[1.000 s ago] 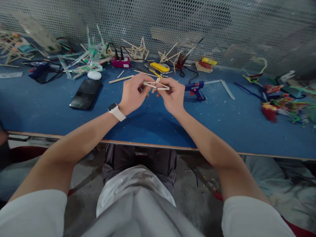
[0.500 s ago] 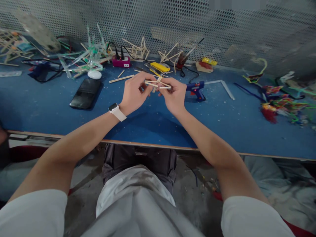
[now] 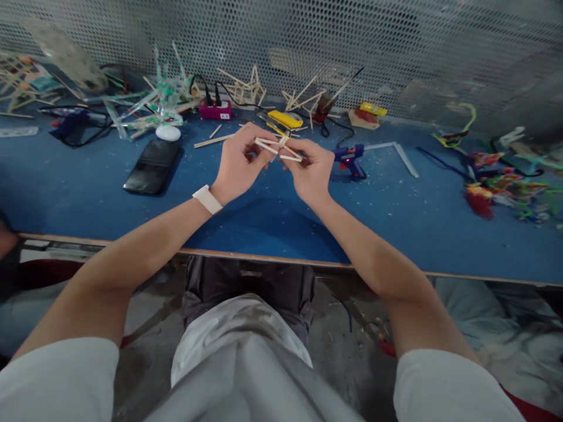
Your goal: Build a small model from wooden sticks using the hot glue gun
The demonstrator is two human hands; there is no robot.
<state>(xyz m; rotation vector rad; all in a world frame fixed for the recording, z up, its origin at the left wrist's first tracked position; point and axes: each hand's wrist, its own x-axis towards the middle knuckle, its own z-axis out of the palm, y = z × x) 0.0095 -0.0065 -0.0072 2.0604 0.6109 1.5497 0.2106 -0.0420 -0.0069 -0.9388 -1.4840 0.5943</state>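
Between my hands is a small frame of thin wooden sticks (image 3: 268,146), held up above the blue table. My left hand (image 3: 241,161) pinches its left side with thumb and fingers. On the other side, my right hand (image 3: 313,170) grips it the same way. The sticks cross near the middle, between my fingertips; the far fingers are partly hidden. Just right of my right hand lies a blue glue gun (image 3: 349,159) with a red light on it. Behind the hands is a yellow-handled tool (image 3: 285,120), its front end partly covered.
A black phone (image 3: 153,166) and a white oval case (image 3: 168,133) lie at left. Along the back are a magenta power adapter (image 3: 215,109), stick structures (image 3: 246,89) and a tangle of clear plastic strips (image 3: 165,94). Colourful scraps (image 3: 497,181) lie at right, before a perforated metal panel (image 3: 308,35).
The stick frame has tilted and turned slightly between my fingers. My left wrist has rolled, so the watch face no longer shows, only its white band.
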